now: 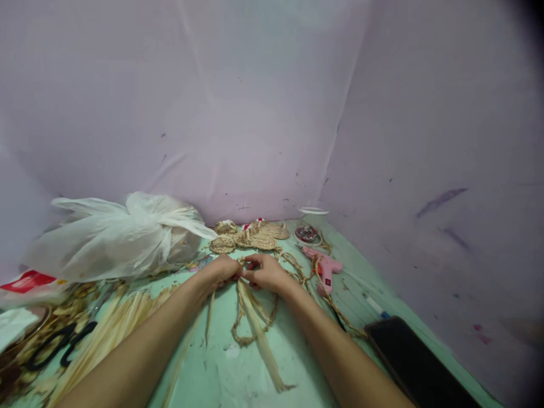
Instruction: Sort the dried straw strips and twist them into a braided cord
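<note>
Two bare forearms reach out over the pale green tabletop (297, 362), meeting near its middle. The left hand (223, 271) and right hand (266, 273) are both curled nearly closed, fingertips pinching the end of a braided tan straw cord (246, 334) that loops back toward the camera (loose flat pale straw strips (263, 334) trail from the same spot). Just beyond the hands lie round woven straw mats (250, 237). A pink glue gun (323, 266) sits to the right, black-handled scissors (59, 343) and a white plastic bag (123, 235) to the left.

One pink glue gun (323, 267), one pair of black scissors (59, 343), one plastic bag (123, 235)
</note>
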Available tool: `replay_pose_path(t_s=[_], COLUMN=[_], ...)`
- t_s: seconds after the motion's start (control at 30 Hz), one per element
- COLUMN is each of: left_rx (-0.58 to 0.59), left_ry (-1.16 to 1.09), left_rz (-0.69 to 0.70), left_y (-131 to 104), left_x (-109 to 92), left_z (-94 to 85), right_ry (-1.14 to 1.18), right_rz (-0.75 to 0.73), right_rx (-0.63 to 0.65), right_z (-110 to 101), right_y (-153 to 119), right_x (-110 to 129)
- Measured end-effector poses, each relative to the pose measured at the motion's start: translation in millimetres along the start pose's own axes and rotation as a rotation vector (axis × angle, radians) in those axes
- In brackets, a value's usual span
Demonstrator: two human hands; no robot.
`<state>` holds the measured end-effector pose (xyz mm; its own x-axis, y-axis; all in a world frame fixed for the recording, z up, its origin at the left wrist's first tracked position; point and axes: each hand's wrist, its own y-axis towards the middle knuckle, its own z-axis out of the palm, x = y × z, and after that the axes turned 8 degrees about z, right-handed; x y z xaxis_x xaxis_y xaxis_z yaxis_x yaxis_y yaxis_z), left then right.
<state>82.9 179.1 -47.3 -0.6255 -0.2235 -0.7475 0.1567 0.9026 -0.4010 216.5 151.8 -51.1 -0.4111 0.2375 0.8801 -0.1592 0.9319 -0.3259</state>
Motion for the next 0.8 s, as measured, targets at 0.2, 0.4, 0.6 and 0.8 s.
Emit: replay_pose_path(t_s=[0.2, 0.4, 0.6, 0.8], left_rx=[0.114, 0.229, 0.233, 0.17], left_ry=[-0.018, -0.027, -0.024, -0.015], left_rz=[-0.12, -0.179, -0.171, -0.1], left_y=[0.7, 2.4, 2.6, -1.3], left_x=[-2.9, -6.5, -4.5, -4.7], left_z=[-7.6, -13.9, -13.0, -9.5], right_ry=[0.179, 0.031, -0.143, -0.266], right_rz=[0.165, 0.15, 0.073, 0.037], right_rx=[0.033, -0.16, -0.276, -0.253], right_z=[10.7, 25.3, 25.1, 16.9], right_y=[0.9, 19.5, 28.8, 23.0], right_x=[6.5, -2.1, -8.3, -4.6])
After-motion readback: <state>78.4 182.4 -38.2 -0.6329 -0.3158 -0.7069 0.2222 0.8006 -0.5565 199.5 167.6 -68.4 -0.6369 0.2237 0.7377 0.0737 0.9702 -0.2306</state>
